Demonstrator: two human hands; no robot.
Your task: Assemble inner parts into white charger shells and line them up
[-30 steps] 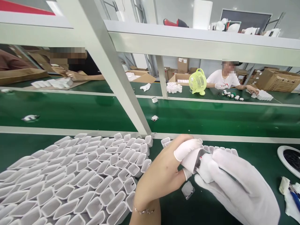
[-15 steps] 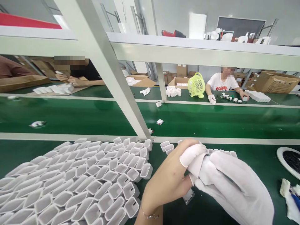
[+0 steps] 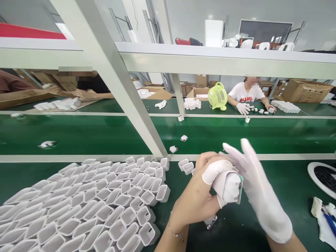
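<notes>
My left hand (image 3: 199, 192), with white cloth covers on some fingers, is closed around a small white plastic piece (image 3: 231, 187). A green circuit board edge (image 3: 240, 185) shows along that piece's right side. Close beside it, my right hand (image 3: 257, 185) wears a white glove, its fingers stretched out and nothing visible in it. Whether its fingertips touch the piece is hard to tell. Below my left hand lies another white part with a board (image 3: 211, 221), partly covered by the hand. Many open white plastic housings (image 3: 105, 196) stand packed together on the left.
A green conveyor belt (image 3: 223, 136) with a few small parts runs behind the metal post (image 3: 126, 84). To the right are a round black-and-white object (image 3: 324, 178) and blue-handled pliers (image 3: 329, 222). Co-workers sit across, near a yellow-green fan (image 3: 217, 96).
My right hand has come off the white piece and opened, uncovering the board edge. Belt parts have shifted right. The co-worker's gloved hand at right has spread, and a white part appears near it.
</notes>
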